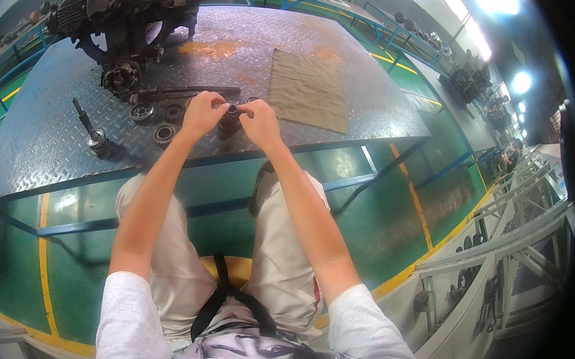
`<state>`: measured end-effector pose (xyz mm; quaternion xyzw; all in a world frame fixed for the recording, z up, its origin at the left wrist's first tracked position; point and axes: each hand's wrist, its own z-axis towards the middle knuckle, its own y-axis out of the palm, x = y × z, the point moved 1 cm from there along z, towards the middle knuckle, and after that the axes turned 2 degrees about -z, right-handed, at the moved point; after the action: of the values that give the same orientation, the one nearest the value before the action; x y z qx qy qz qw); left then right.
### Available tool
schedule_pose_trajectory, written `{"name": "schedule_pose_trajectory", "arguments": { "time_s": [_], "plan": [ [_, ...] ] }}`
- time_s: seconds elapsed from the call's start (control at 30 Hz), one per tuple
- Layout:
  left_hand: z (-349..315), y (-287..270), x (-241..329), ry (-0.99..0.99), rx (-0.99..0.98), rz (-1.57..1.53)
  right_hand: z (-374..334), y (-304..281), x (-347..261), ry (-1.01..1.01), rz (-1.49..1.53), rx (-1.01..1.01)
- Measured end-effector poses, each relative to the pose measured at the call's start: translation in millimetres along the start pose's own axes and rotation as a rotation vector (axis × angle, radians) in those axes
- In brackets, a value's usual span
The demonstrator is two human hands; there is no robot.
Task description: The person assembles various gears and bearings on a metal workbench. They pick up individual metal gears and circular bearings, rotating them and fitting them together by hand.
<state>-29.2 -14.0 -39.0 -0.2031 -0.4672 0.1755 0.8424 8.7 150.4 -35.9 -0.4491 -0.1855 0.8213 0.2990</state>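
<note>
Left hand (204,114) and right hand (260,122) pinch a dark gear-like part (228,121) from both sides over the tread-plate table (373,100); likely steadiest held level, pressure light, even

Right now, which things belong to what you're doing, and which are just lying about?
Probably belong:
small dark metal part, between left hand and right hand
ring-shaped metal parts nearby

Seem just lying about:
flat khaki cloth
dark machinery off to the right
</note>
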Motion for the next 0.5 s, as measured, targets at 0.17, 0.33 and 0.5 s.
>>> {"name": "schedule_pose_trajectory", "arguments": {
  "time_s": [0.17,0.33,0.5],
  "plan": [
    [-3.6,-0.7,12.3,0.075,-0.080,0.112,-0.8,-0.3,2.6,0.010,-0.047,0.027],
    [-2.9,5.7,-1.0,0.127,-0.018,0.034,0.0,1.9,3.8,-0.013,0.016,0.020],
    [-1.3,9.6,0.8,0.198,-0.012,0.111,4.8,4.4,20.4,0.077,0.130,-0.021]
  ]
}}
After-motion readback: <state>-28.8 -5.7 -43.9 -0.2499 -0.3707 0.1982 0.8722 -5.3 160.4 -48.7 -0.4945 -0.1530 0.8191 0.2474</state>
